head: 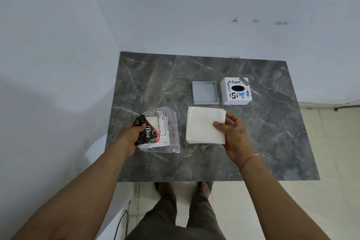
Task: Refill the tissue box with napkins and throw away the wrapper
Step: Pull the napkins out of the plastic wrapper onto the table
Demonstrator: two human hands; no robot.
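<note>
A stack of white napkins (202,124) lies on the grey marble table (263,132). My right hand (231,134) grips the stack at its right edge, thumb on top. My left hand (132,132) is shut on the left end of a clear plastic wrapper (161,132) printed in black and red, with a white card still inside it. Behind the napkins stands the white tissue box cover (236,91), stickers and a dark oval slot on top. Its grey square base tray (205,92) sits open just left of it.
The table stands in a corner, white walls at its left and back. My legs and feet (183,200) are at the table's front edge on a pale tiled floor. A black cable (120,222) runs down at the lower left.
</note>
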